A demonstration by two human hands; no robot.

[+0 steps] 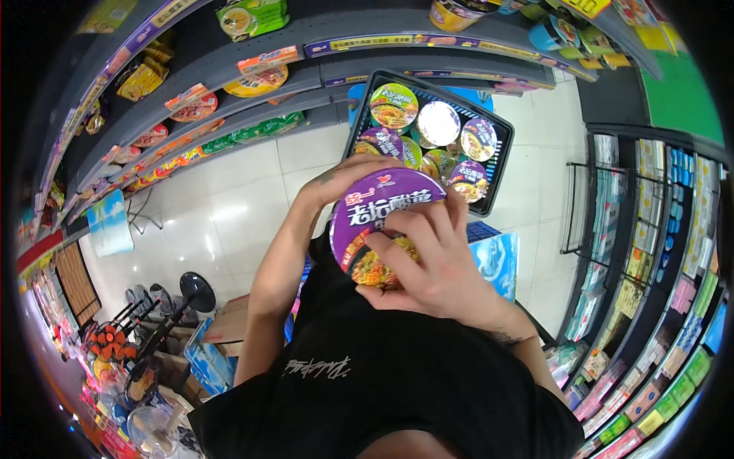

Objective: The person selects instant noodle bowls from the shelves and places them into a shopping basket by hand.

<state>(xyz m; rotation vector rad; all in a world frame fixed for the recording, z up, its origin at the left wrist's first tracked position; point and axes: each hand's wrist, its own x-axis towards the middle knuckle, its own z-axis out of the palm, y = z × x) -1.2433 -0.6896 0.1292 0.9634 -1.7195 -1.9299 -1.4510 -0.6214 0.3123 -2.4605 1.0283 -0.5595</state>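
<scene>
A purple-lidded instant noodle cup (382, 200) is held close in front of my chest, its printed lid facing up at me. My left hand (334, 181) is closed around the cup's far left side; most of its fingers are hidden behind the lid. Over the lower right of the lid, my right hand (438, 260) has its fingers bent onto the printed surface and its thumb at the near rim. Just beyond the cup lies a black plastic crate (495, 180) holding several noodle cups, among them a green-lidded one (394, 105) and a purple-lidded one (467, 180).
Grey shelves (336, 23) with noodle packs and bowls curve across the front and left. A right-hand rack (619, 237) carries packaged goods. A cardboard box (227, 321) and a black stand (196, 292) are at left on the pale tiled floor (229, 199).
</scene>
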